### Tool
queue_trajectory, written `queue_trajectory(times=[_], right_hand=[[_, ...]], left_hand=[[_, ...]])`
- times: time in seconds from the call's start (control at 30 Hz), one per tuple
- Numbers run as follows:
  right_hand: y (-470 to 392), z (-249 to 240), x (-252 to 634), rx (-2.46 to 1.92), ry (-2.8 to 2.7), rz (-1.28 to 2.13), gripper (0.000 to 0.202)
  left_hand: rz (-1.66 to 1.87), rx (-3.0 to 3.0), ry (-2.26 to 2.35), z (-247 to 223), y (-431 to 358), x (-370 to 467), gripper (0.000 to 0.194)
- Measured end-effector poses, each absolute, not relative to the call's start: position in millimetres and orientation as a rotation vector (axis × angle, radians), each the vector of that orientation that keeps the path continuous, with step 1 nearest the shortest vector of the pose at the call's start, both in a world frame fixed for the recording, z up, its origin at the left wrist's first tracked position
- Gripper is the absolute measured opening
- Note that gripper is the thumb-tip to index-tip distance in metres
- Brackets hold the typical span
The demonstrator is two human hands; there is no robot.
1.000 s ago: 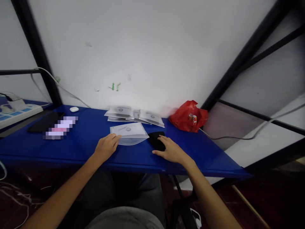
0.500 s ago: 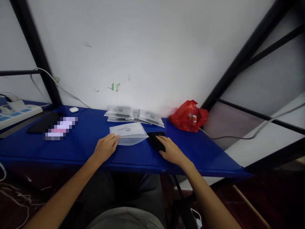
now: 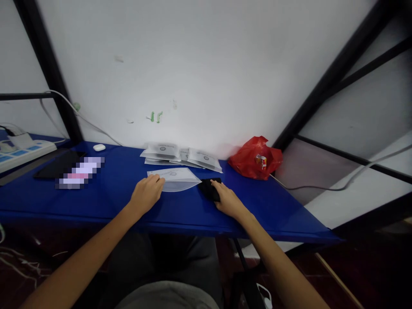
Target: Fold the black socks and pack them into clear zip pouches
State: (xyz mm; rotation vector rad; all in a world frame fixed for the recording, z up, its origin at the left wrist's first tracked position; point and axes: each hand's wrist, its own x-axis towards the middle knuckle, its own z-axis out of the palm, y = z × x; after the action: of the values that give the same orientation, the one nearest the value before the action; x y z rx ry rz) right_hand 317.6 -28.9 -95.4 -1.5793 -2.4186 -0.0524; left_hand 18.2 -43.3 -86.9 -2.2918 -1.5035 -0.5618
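Observation:
A frosted plastic pouch [image 3: 180, 175] with grey print lies on the blue desk, its near flap standing a little open. My left hand [image 3: 147, 193] is closed on the pouch's near left edge. To the right of the pouch is a folded piece of black cloth [image 3: 207, 189], close against the pouch's right corner. My right hand [image 3: 229, 201] grips the cloth's right side, with the thumb below and the fingers over the top. What may be inside the pouch is hidden by its printed front.
Several similar pouches [image 3: 161, 151] are stacked by the wall. A red plastic bag [image 3: 254, 161] sits at the back right. On the left are a white earbud case [image 3: 99, 147], a black tablet-like slab [image 3: 58, 165], a blurred-out phone-like item [image 3: 80, 172] and a power strip [image 3: 28, 154].
My left hand has shifted slightly up and right, and the pouch's near edge has lifted. My right hand has its fingers more curled round the black cloth, which has moved slightly left.

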Motion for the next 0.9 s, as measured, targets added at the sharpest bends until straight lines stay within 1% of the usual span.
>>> queue_trajectory(times=[0.17,0.37,0.43,0.53,0.67,0.77,0.9], right_hand=[[-25.2,-92.3,316.1,-1.689,-2.381,-0.048,0.065],[-26.7,-83.8,319.0,-1.552,-2.37,-0.043,0.064],[-30.4,-79.7,322.0,-1.49,-2.33,-0.108,0.066],[-38.9,-71.8,322.7,-1.363,-2.169,-0.303,0.064],[-56.2,-65.0,302.4,-1.053,-2.07,-0.429,0.061],[-68.9,-68.4,275.6,-0.837,-2.189,-0.38,0.063],[-72.9,-81.5,248.7,-0.796,-2.384,-0.203,0.073]], left_hand=[[-0.487,-2.26,-1.502,-88.9,-37.2,19.1,0.028],[-0.563,-2.252,-1.517,-101.3,-34.6,14.8,0.026],[-0.617,-2.244,-1.507,-103.3,-34.3,14.0,0.024],[-0.693,-2.199,-1.459,-105.7,-33.5,13.0,0.022],[-0.744,-2.12,-1.371,-109.8,-31.8,11.0,0.022],[-0.778,-2.097,-1.339,-113.1,-30.7,10.0,0.023],[-0.807,-2.131,-1.327,-115.4,-30.4,10.0,0.023]])
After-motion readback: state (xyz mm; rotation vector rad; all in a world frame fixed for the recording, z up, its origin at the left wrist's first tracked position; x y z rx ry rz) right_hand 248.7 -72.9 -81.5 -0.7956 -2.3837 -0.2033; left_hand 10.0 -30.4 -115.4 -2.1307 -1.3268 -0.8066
